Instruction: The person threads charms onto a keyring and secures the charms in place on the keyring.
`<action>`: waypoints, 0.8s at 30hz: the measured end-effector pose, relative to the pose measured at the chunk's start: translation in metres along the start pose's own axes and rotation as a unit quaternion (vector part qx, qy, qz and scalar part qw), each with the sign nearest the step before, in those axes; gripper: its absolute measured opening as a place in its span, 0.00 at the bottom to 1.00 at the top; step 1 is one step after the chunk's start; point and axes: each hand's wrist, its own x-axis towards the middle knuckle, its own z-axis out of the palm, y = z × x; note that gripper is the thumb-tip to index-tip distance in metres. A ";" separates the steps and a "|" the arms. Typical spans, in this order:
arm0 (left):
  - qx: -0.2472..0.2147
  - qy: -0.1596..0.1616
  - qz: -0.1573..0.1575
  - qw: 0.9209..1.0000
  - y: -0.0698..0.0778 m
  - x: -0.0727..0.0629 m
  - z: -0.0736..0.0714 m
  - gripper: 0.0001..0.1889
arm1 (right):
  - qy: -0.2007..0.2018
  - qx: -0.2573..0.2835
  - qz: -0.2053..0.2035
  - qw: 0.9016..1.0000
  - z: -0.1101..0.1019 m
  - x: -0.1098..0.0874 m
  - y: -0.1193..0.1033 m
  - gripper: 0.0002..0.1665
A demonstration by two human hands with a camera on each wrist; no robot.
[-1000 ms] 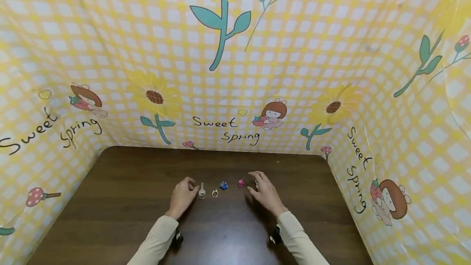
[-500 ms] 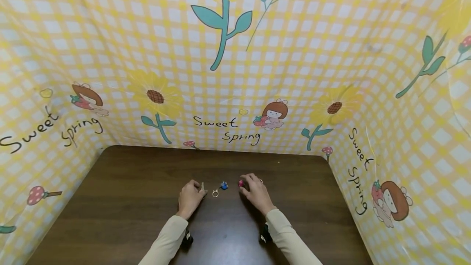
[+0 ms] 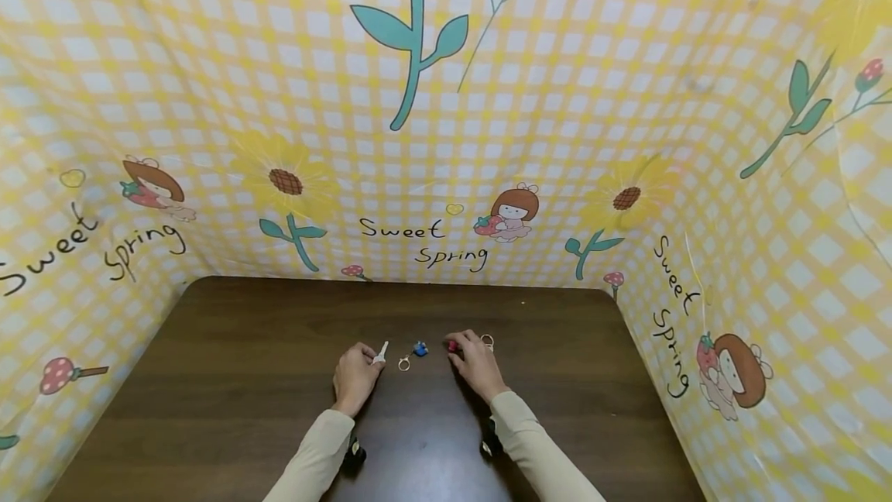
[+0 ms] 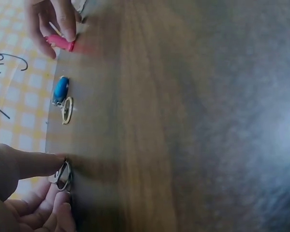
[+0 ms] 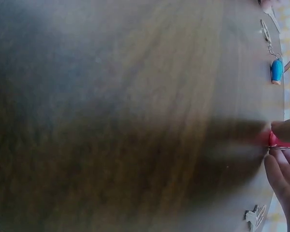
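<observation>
In the head view my left hand (image 3: 355, 376) pinches the silver key (image 3: 382, 351) at its head, blade pointing away. The left wrist view shows the key's split ring (image 4: 68, 178) by the thumb and fingertips. To the right, my right hand (image 3: 478, 362) pinches a small pinkish-red charm (image 3: 453, 346), partly hidden by the fingers. A thin chain (image 5: 282, 148) hangs by this charm in the right wrist view. Between the hands lie a blue charm (image 3: 420, 348) and the ring (image 3: 404, 363) joined to it by a short chain.
Right of my right hand a ring (image 3: 488, 341) shows, and a key (image 5: 254, 216) appears there in the right wrist view. The brown wooden table (image 3: 244, 378) is enclosed by a yellow checked cloth (image 3: 446, 138) on the back and both sides.
My left hand has moved right and taken hold of the key, whose blade now tilts right. My right hand has moved left onto the pinkish-red charm and grips it.
</observation>
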 end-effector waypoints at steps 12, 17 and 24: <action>-0.002 0.005 0.001 1.000 -0.002 -0.003 -0.002 0.10 | 0.034 0.030 -0.026 0.999 0.005 0.000 0.000 0.15; -0.016 0.012 0.017 1.000 -0.005 0.000 -0.004 0.09 | 0.044 0.025 -0.019 0.999 0.006 0.000 0.003 0.15; -0.053 0.008 0.038 0.998 -0.003 0.001 -0.011 0.07 | 0.038 0.038 0.003 0.999 -0.001 0.000 0.001 0.25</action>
